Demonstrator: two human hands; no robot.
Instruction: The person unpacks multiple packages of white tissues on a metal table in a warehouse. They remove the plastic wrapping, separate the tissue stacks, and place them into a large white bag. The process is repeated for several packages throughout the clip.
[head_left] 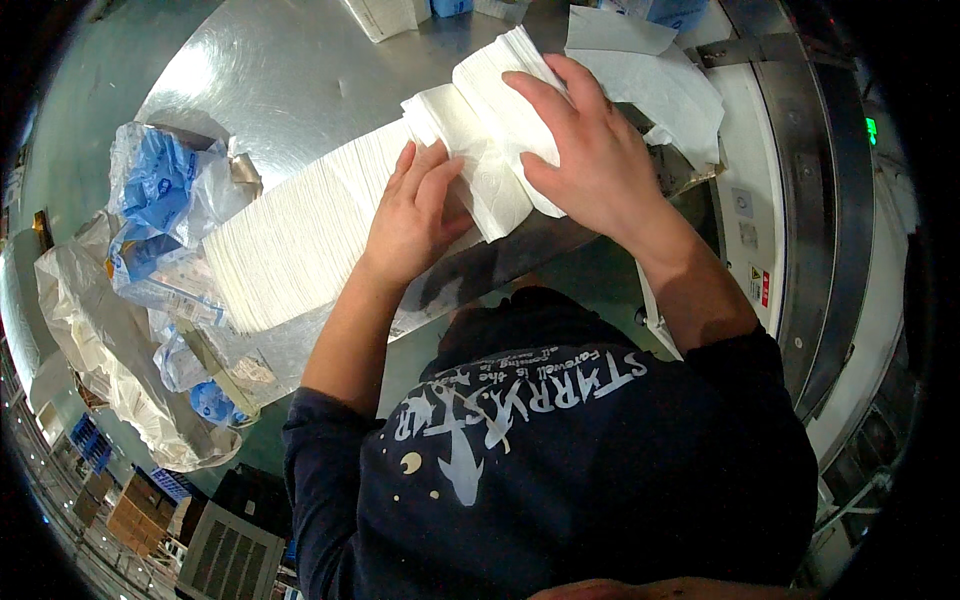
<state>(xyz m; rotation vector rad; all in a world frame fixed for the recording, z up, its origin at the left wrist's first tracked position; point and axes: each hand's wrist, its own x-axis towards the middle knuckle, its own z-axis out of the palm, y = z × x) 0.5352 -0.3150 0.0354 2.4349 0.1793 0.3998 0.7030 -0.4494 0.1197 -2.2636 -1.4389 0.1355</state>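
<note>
A long row of white folded paper towels (300, 230) lies on edge across the metal table. At its right end, my left hand (410, 220) is closed over the last towels, with fingers bent on top and the thumb partly hidden. My right hand (595, 155) grips a separate bundle of folded paper towels (500, 95), thumb on the near side and fingers over the far edge. Between the two hands a loose towel (495, 190) lies partly unfolded, hanging toward the table's near edge.
Crumpled clear and blue plastic wrapping (160, 190) and a large whitish plastic sheet (130, 350) lie at the left. Loose white paper sheets (650, 80) are at the far right, beside a pale machine housing (750, 200). A white carton (385, 15) stands at the back of the metal table (290, 80).
</note>
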